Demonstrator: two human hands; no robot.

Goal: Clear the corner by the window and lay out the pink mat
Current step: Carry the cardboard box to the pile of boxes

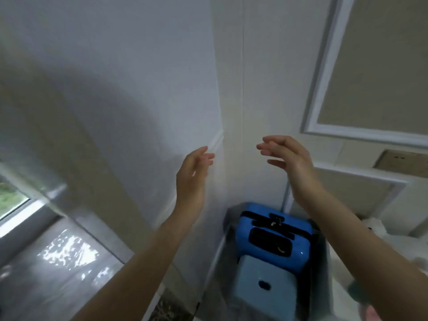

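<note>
Nearest the camera, two bare forearms reach up and forward into the corner. Below and between them, a pale blue hard-shell case [266, 283] stands on the floor, and just behind it, touching, a bright blue hard-shell suitcase with black zip and handle [275, 242], both set against the white panelled wall [266, 89]. Higher up, the left hand [192, 174] and the right hand [289, 156] hover apart, palms facing, their fingers [266, 147] loosely straight, lightly spread and holding nothing. The window [14, 200] lies low at left. The pink mat cannot be made out.
</note>
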